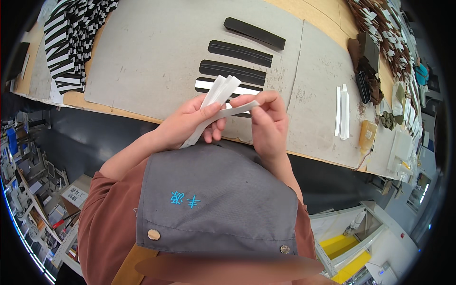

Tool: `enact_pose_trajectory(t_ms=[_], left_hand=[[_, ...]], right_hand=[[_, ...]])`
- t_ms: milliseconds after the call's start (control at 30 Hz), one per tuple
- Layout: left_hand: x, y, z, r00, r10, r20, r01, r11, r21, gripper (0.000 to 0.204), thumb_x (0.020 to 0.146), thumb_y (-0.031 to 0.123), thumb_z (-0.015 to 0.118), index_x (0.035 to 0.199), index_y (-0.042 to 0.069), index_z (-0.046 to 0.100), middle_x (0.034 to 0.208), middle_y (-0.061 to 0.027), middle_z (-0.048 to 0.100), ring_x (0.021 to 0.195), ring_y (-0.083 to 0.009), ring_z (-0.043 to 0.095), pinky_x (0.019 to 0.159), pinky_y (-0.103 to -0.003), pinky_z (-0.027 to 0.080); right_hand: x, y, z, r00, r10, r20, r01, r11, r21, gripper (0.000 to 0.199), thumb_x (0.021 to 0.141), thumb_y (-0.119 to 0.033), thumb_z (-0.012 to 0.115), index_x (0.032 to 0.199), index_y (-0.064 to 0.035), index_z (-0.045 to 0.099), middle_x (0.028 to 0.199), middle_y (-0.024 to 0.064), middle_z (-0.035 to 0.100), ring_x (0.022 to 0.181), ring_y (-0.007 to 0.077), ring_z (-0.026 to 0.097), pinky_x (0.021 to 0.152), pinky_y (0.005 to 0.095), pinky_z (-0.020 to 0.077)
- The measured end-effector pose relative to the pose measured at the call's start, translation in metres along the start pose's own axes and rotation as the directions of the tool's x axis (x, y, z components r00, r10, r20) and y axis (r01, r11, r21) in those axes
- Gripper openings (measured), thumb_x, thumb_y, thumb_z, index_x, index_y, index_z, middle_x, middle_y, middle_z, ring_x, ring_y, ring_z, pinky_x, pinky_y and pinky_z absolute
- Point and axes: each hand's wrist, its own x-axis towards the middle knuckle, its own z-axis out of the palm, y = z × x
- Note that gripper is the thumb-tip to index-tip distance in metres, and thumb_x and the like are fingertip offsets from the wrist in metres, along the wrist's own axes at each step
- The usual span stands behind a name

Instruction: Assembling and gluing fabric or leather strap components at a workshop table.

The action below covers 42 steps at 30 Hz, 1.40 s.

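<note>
My left hand (194, 118) is closed round a fanned bundle of white strips (223, 89), thumb on top. Between thumb and fingertips, my right hand (270, 124) pinches the end of one white strip (237, 110), which bends away from the bundle. Beyond my hands, several black fabric pieces (240, 53) lie in a column on the grey table top (147, 57). The nearer ones have a white strip (247, 89) along them, partly hidden behind my hands and the bundle. The farthest black piece (254, 33) is plain on top.
Stacked black pieces with white strips (66, 57) fill the far left. Loose white strips (344, 111) lie at the right, near a bottle of yellowish liquid (367, 135). Brown bundles (380, 33) stand at the far right. The table's front edge (304, 159) runs just before me.
</note>
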Motion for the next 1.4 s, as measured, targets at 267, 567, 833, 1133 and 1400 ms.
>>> enact_pose_trajectory(t_ms=[267,567,833,1133,1400], left_hand=[[-0.004,-0.003,-0.02,0.974,0.159,-0.163,-0.117,0.964,0.241,0.021,0.108,0.026,0.055,0.111,0.006,0.059,0.087,0.0006,0.061,0.078,-0.0082,0.056,0.069,-0.024,0.047],[-0.006,0.014,-0.023,0.961,0.275,-0.027,-0.213,0.798,0.565,0.009,0.096,0.006,0.067,0.105,0.005,0.068,0.089,-0.0008,0.066,0.079,-0.0107,0.061,0.07,-0.028,0.049],[0.002,0.013,-0.051,0.745,0.646,0.165,-0.245,0.034,0.969,0.037,0.071,0.002,0.079,0.106,0.012,0.071,0.081,-0.0019,0.06,0.073,-0.0212,0.062,0.061,-0.034,0.049],[0.017,0.004,-0.067,0.624,0.759,0.188,-0.061,-0.193,0.979,0.046,0.07,0.012,0.08,0.115,0.02,0.077,0.075,0.0045,0.058,0.063,-0.015,0.055,0.055,-0.03,0.046],[0.02,0.001,-0.072,0.619,0.763,0.188,-0.075,-0.182,0.981,0.046,0.069,0.012,0.081,0.113,0.021,0.077,0.073,0.0046,0.055,0.062,-0.014,0.053,0.053,-0.029,0.045]], right_hand=[[0.011,-0.029,-0.021,0.977,0.14,0.163,-0.17,0.967,0.187,0.008,0.102,-0.008,0.052,0.11,-0.0065,0.053,0.086,0.0062,0.063,0.08,0.0152,0.067,0.07,0.03,0.0543],[0.024,-0.03,0.007,0.892,0.428,0.145,-0.225,0.7,-0.678,0.018,0.095,-0.01,0.071,0.111,-0.0038,0.066,0.094,0.0101,0.073,0.08,0.0195,0.068,0.072,0.0316,0.0533],[0.05,-0.021,0.006,0.96,0.275,0.062,-0.096,0.527,-0.844,0.009,0.098,-0.012,0.064,0.101,-0.0038,0.061,0.089,0.0118,0.067,0.078,0.0309,0.065,0.067,0.0395,0.0506],[0.093,-0.001,0.029,0.961,0.242,0.136,0.033,0.388,-0.921,0.014,0.099,-0.018,0.063,0.095,-0.0049,0.06,0.085,0.0111,0.068,0.075,0.0316,0.065,0.065,0.0412,0.0501],[0.104,0.012,0.029,0.962,0.242,0.126,0.069,0.233,-0.97,0.015,0.097,-0.021,0.066,0.091,-0.0066,0.063,0.082,0.0092,0.069,0.076,0.0305,0.068,0.063,0.043,0.0522]])
